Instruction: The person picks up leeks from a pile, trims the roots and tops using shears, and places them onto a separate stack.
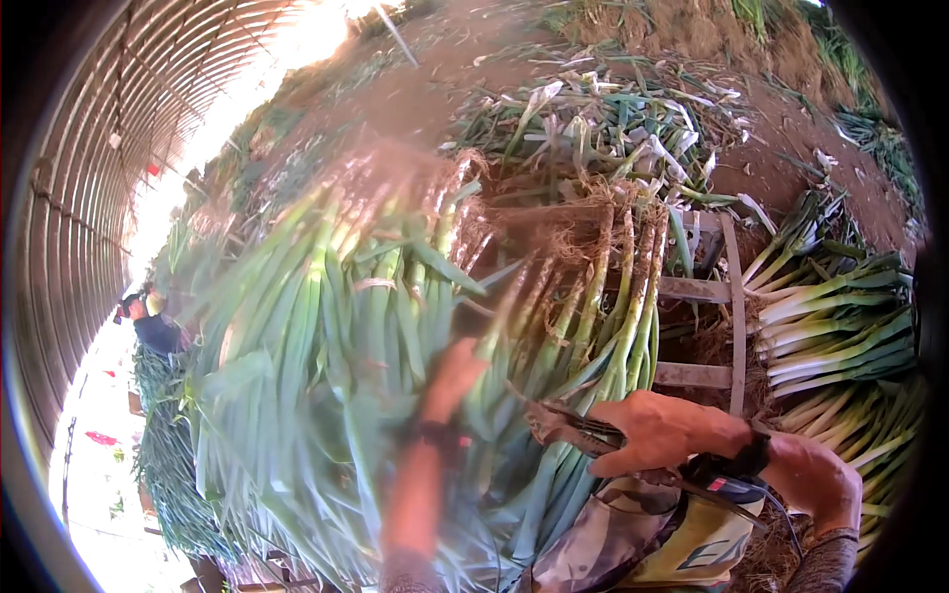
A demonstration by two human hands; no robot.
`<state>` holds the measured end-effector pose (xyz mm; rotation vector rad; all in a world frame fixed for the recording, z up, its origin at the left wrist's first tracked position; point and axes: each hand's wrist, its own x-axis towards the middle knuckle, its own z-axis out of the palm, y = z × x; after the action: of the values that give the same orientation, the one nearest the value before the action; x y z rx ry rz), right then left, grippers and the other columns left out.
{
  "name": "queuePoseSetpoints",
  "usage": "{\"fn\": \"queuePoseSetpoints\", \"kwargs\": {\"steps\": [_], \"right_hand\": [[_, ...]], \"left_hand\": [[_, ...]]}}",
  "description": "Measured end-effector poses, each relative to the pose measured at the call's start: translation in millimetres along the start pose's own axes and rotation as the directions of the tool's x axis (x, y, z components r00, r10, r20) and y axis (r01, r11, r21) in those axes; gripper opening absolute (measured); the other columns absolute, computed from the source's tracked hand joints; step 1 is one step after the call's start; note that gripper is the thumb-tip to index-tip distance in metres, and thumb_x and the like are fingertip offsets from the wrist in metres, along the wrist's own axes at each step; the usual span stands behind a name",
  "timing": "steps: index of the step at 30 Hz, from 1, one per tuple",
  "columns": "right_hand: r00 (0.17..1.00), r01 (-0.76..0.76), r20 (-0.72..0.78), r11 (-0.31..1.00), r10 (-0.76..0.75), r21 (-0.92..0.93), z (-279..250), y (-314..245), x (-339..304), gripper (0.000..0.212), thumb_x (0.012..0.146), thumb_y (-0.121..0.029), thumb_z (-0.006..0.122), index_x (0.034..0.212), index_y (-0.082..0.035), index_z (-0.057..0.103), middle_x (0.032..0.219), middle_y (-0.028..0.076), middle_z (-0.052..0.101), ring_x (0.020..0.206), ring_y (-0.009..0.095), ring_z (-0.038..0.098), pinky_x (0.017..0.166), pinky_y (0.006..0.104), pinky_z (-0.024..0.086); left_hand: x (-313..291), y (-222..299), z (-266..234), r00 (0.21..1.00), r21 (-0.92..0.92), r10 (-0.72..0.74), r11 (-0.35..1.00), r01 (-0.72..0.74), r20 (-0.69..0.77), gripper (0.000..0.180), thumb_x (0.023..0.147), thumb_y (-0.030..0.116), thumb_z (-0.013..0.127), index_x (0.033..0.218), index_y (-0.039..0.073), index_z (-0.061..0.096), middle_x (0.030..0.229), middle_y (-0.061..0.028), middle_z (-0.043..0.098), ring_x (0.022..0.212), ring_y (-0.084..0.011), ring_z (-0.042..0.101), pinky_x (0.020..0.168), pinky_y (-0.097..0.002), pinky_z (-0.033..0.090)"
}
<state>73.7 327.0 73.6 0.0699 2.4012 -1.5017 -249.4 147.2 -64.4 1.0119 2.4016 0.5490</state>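
Observation:
A large heap of long green onions covers the middle, their rooty ends pointing away from me and their green leaves toward me. My left hand is stretched into this heap, against the stems; motion blur hides how its fingers are set. To its right lie several onions with soil-brown stems and roots still on. Close to my lap, my right hand is closed round a crumpled brown-grey strip, whose kind I cannot make out. It rests above the leaves' right edge.
Cleaned onions with white stems lie stacked at the right, beside a pale slatted frame. Stripped leaves are piled beyond the heap on bare soil. Another person is at the far left, near a ribbed wall.

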Motion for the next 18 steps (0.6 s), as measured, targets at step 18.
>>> {"fn": "queuePoseSetpoints", "kwargs": {"steps": [18], "right_hand": [[0.891, -0.445, -0.264, 0.827, 0.369, -0.343, -22, 8, -11, 0.052, 0.082, -0.048, 0.074, 0.103, -0.002, 0.065, 0.08, 0.025, 0.066, 0.076, 0.04, 0.066, 0.072, 0.0445, 0.053]], "left_hand": [[14, -14, 25, 0.996, 0.05, 0.023, 0.999, -0.018, -0.091, 0.043, 0.087, 0.027, 0.058, 0.124, 0.006, 0.064, 0.12, -0.021, 0.067, 0.112, -0.0419, 0.063, 0.098, -0.0484, 0.047]]}}
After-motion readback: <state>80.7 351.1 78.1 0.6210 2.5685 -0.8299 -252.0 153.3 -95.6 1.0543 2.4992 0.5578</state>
